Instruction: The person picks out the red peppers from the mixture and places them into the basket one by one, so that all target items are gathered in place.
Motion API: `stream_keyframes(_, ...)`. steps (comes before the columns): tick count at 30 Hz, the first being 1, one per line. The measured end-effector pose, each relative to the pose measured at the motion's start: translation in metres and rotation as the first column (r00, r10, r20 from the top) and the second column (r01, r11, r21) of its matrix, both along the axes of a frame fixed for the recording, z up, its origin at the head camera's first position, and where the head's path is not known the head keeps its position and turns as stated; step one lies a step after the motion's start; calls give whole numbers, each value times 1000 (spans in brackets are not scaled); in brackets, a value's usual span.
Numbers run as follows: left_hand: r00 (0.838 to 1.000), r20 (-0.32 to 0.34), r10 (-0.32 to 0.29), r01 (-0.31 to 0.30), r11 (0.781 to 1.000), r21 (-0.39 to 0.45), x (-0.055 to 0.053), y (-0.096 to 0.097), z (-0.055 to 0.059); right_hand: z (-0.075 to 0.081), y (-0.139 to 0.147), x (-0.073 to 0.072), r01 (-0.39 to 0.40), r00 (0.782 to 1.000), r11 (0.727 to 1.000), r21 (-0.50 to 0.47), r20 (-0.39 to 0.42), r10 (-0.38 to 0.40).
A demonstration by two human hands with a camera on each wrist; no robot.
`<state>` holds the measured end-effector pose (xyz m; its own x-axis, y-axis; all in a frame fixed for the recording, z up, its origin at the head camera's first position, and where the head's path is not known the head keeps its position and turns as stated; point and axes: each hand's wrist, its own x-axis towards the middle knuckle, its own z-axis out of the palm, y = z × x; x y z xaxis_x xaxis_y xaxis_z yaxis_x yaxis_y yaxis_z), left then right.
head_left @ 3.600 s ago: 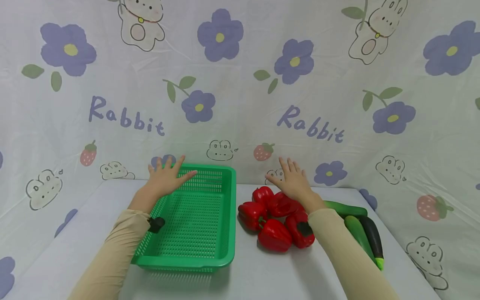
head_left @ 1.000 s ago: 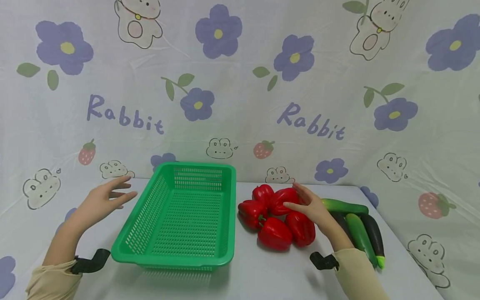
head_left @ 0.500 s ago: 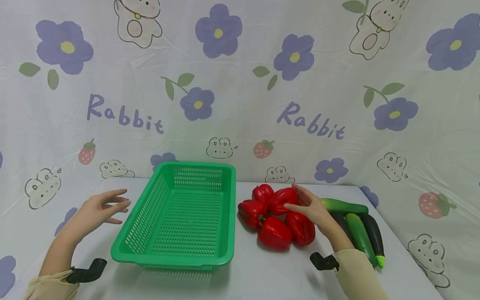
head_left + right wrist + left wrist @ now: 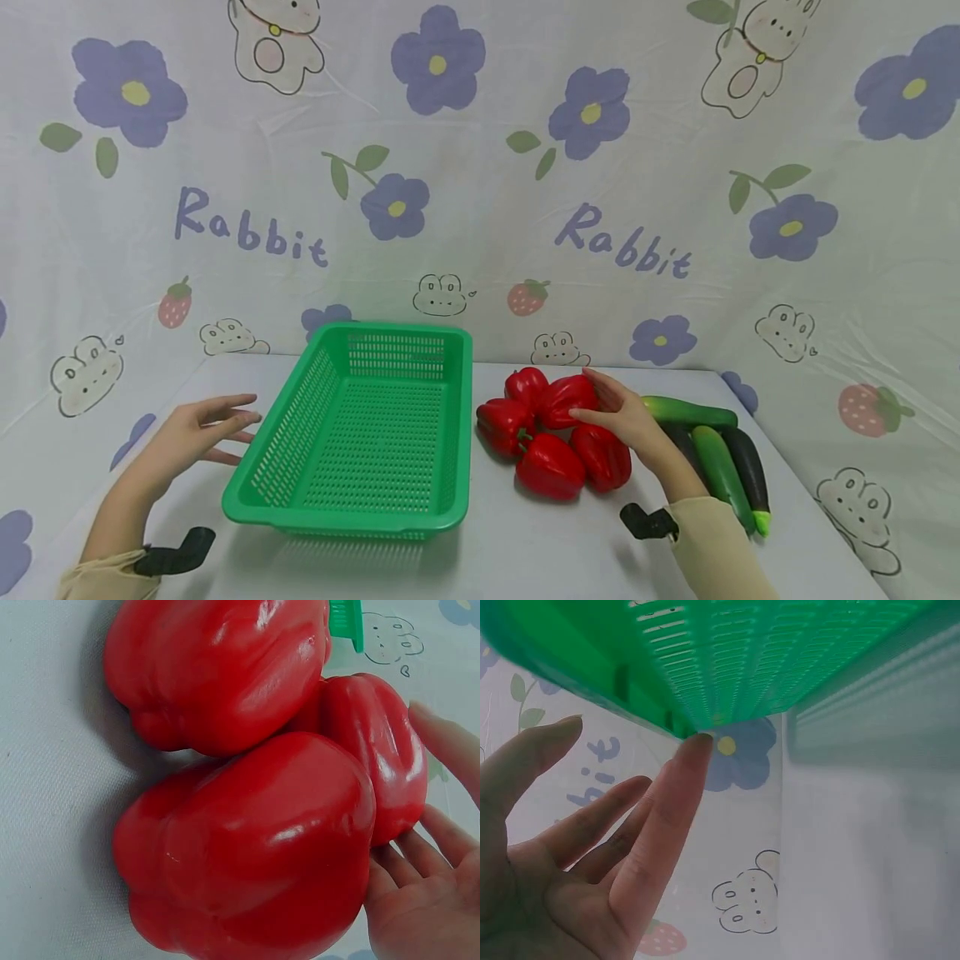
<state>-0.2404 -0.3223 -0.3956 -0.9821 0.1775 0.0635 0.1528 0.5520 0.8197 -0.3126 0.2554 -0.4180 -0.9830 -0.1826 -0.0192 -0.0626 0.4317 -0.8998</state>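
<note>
My left hand hovers at the left side of the green plastic basket, fingers extended. In the left wrist view one fingertip overlaps the basket's rim; whether it touches, I cannot tell. At the back right of a cluster of red bell peppers, my right hand has thumb and fingers spread around the end of one bell pepper. The right wrist view has the thumb beside that pepper and the other fingertips partly hidden behind it. Nearer peppers fill much of that view.
Several other red peppers lie close together right of the basket. A green cucumber-like vegetable, a zucchini and a dark eggplant lie at the right, partly behind the right forearm. A printed cloth hangs behind the white table.
Both hands have come down from their raised, spread pose. The left moved outward to the basket's left side and is still sinking slightly; the right came to the back pepper and stays there.
</note>
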Motion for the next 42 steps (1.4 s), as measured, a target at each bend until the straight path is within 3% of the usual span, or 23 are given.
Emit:
stream_keyframes(6,999,42,26,-27,999,22,0,-1,-5,-1,0,-2,8,1000,1000,11,3,-8)
stream_keyframes(19,998,60,33,-36,998,45,-1,-5,-15,-3,2,-3,14,1000,1000,4,-2,-14)
stream_keyframes(42,989,149,-6,-21,984,175,-1,-8,-28,-5,-9,-7,15,999,997,77,-32,-13)
